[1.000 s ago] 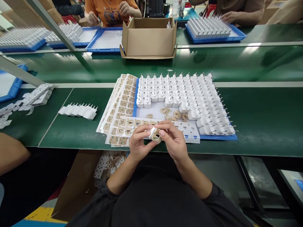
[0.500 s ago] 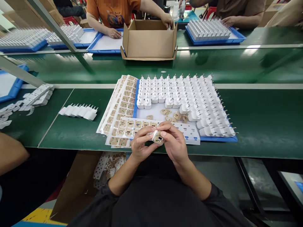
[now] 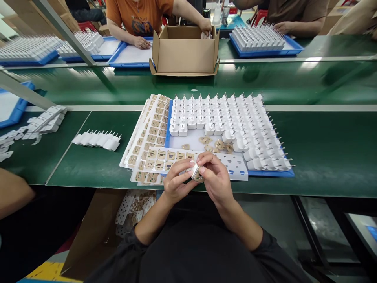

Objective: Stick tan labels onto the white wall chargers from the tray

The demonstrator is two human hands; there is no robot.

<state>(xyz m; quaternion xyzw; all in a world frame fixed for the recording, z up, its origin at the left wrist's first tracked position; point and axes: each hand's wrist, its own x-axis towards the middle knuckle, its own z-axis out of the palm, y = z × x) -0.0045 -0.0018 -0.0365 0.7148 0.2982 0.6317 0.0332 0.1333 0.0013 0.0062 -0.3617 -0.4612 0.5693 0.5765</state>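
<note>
Between my two hands is a small white plug charger (image 3: 195,171), with a tan sticker on the face turned toward me. My left hand (image 3: 177,181) is closed on its left side, fingers and thumb pinching it. From the right, my right hand (image 3: 217,179) grips it too, thumb at the sticker's edge. Under and behind the hands lies a sheet of tan stickers (image 3: 160,159), its right part peeled bare. Beyond it a blue tray (image 3: 188,142) bears rows of white plug chargers (image 3: 218,110), prongs up, and several loose tan pieces (image 3: 219,144).
More sticker sheets (image 3: 144,137) are stacked left of the tray. A short row of white chargers (image 3: 97,139) lies further left on the green bench (image 3: 330,149). Across the bench, a person in orange reaches into a cardboard box (image 3: 184,55). A carton (image 3: 91,236) stands below.
The charger has been tilted in my fingers, so more of its white side shows and less of the tan face. Both hands stay on it in nearly the same place.
</note>
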